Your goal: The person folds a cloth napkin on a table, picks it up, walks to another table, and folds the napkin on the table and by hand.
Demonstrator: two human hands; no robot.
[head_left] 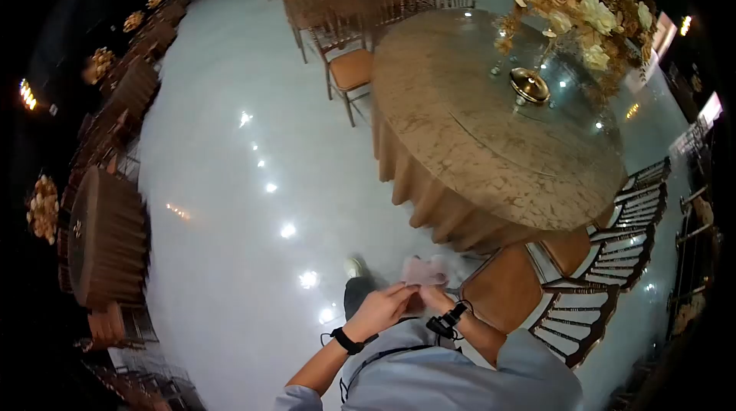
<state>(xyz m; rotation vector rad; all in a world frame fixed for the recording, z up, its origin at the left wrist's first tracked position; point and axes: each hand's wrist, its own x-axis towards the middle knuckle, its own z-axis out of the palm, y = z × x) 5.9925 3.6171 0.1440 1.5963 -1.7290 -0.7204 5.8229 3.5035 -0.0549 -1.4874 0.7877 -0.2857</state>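
Low in the head view, both hands meet in front of the person's waist. My left hand [376, 310] has its fingers closed on the near edge of a small pinkish cloth [425, 270]. My right hand [437, 300] is beside it, also closed on the cloth's lower edge. The cloth is blurred and spreads out beyond the fingertips. A black band is on each wrist. Part of the fingers is hidden by the cloth and by motion blur.
A round table [491, 143] with a tan cloth stands ahead right, bearing a gold-based flower arrangement [586, 4]. Wooden chairs [502, 288] stand close at the right. Another chair [349, 70] is farther ahead. A second round table [115, 235] is at the left. The pale floor reflects lights.
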